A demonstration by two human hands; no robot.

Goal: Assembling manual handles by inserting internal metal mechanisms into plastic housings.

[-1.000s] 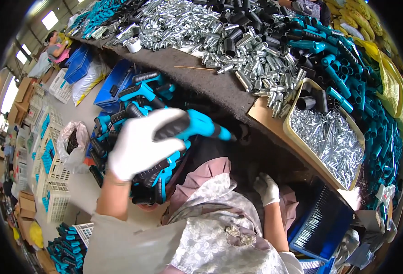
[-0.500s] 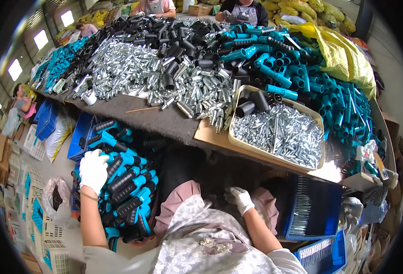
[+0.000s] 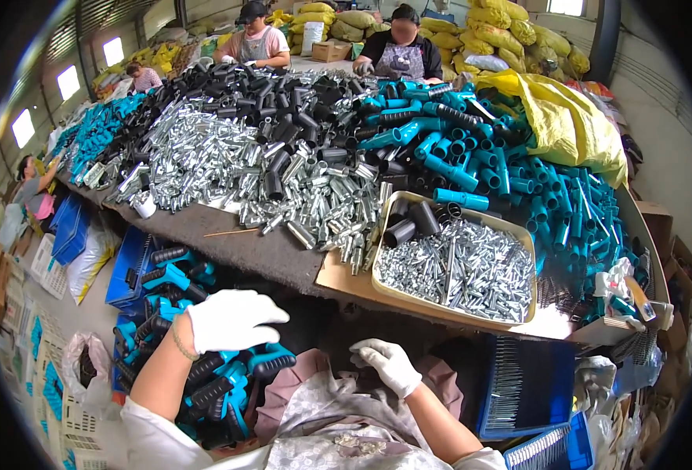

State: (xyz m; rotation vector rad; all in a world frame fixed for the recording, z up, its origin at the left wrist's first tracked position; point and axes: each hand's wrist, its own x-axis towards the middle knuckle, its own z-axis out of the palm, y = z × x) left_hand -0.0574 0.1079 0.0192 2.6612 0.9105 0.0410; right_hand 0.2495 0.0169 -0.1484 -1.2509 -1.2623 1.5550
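Teal-black handles (image 3: 207, 392) | left hand (image 3: 234, 321): fingers extended over | right hand (image 3: 386, 366): half-curled

Looking down and forward from the head, wide, close above left hand (image 3: 234, 321) and right hand (image 3: 390, 366), facing across bench (image 3: 252, 254).

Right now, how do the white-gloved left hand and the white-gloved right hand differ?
The left hand has its fingers stretched out; the right hand has them bent. The left hand is above teal-and-black plastic handles, the right hand near the grey floral apron. The left hand wears a thin wristband; the right hand shows none. Both wear white gloves.
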